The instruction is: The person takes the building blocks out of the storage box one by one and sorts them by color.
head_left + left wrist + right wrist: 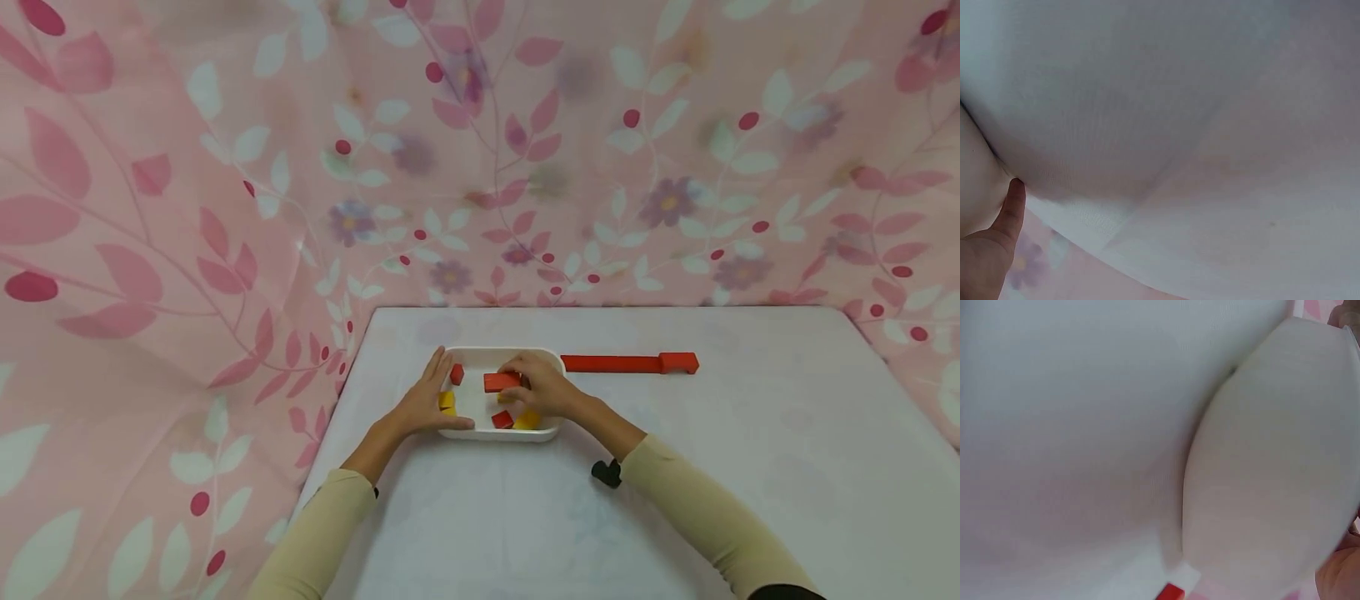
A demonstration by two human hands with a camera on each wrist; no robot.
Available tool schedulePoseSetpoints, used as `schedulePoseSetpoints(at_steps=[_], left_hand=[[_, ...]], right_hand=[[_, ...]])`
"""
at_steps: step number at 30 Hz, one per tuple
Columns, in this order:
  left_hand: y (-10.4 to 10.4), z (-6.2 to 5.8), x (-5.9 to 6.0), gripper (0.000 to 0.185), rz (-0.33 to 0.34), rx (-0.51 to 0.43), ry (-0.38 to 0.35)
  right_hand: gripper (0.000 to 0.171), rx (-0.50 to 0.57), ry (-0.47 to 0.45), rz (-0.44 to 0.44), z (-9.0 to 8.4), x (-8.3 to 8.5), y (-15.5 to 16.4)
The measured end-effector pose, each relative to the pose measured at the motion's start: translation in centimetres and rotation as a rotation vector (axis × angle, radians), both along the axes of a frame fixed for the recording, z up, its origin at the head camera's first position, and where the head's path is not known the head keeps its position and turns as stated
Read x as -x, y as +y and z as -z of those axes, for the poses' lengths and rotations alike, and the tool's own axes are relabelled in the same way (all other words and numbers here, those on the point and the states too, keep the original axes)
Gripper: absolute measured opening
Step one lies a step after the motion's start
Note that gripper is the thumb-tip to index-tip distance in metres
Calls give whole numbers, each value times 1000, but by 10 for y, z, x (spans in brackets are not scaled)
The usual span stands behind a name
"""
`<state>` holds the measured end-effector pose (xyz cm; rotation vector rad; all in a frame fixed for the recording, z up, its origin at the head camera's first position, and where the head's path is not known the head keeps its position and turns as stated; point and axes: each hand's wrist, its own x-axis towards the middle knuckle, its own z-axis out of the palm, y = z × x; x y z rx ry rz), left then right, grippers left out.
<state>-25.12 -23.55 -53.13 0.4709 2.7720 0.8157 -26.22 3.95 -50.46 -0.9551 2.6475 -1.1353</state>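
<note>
A white tray (480, 356) sits on the white table (675, 467) and holds several red and yellow blocks. My right hand (534, 387) reaches into the tray and grips a red rectangular block (501, 382) at its right end. A small red block (457, 374) lies at the tray's back left, a yellow block (447, 400) at its left, and a red block (502, 419) and a yellow block (527, 421) at its front. My left hand (431, 400) rests flat against the tray's left rim, fingers straight. In the right wrist view the tray's outer wall (1272, 469) fills the frame.
A long red bar (628, 363) with a thicker right end lies on the table just right of the tray. Pink floral cloth (225, 208) hangs behind and to the left. A black clip (606, 472) shows at my right sleeve.
</note>
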Motion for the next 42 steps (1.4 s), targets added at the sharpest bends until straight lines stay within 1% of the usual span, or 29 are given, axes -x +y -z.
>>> schedulePoseSetpoints(at_steps=[4, 7, 11, 16, 22, 29, 33, 37, 42], left_hand=[[0, 1, 1, 134, 4, 0, 16], [0, 1, 1, 135, 2, 3, 11], [1, -4, 1, 134, -10, 8, 1], [2, -10, 5, 134, -17, 14, 20], [2, -10, 5, 134, -8, 23, 9], [1, -2, -1, 133, -7, 15, 12], [1, 1, -3, 133, 0, 6, 18], [1, 2, -3, 132, -10, 4, 19], [2, 3, -2, 132, -9, 15, 39]], right_hand=[[34, -9, 44, -9, -11, -1, 11], [34, 12, 48, -4, -17, -3, 20], [33, 42, 73, 8, -25, -4, 34], [35, 55, 91, 54, -30, -2, 58], [37, 34, 102, 132, -21, -3, 92], [39, 7, 112, 175, -6, -5, 132], [36, -26, 107, 216, -2, -7, 153], [34, -49, 137, 254, 2, -8, 173], [31, -74, 179, 294, 5, -6, 197]])
